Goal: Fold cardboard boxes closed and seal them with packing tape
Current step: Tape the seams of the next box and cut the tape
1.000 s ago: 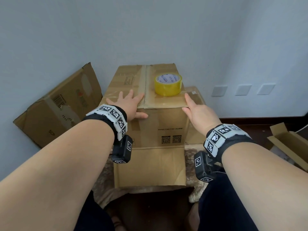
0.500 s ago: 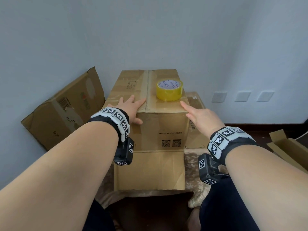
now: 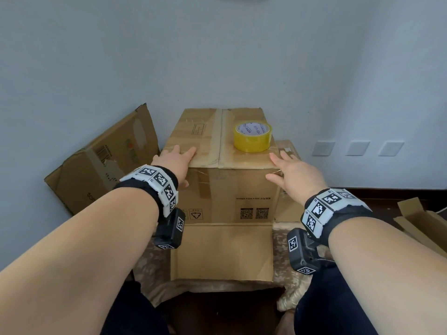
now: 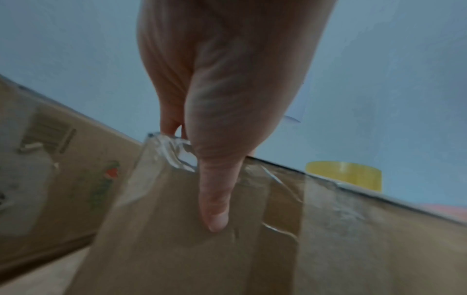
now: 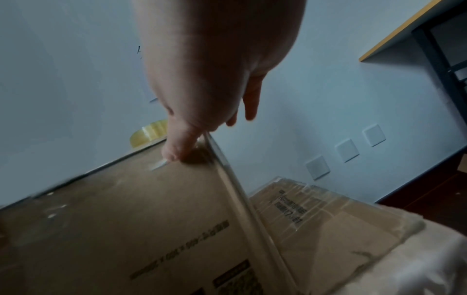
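**Hands on the top corners of a taped box**

Closed cardboard box under both hands. Left hand – fingers straight and flat on top, thumb down the front. Right hand – fingers spread over the corner. Yellow tape roll just beyond the right fingertips.

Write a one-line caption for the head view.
Both hands, left hand and right hand, rest on taped cardboard box bearing yellow tape roll.

A pale blue-grey wall carries three blank switch plates low at the right, above a dark skirting board and dark floor.
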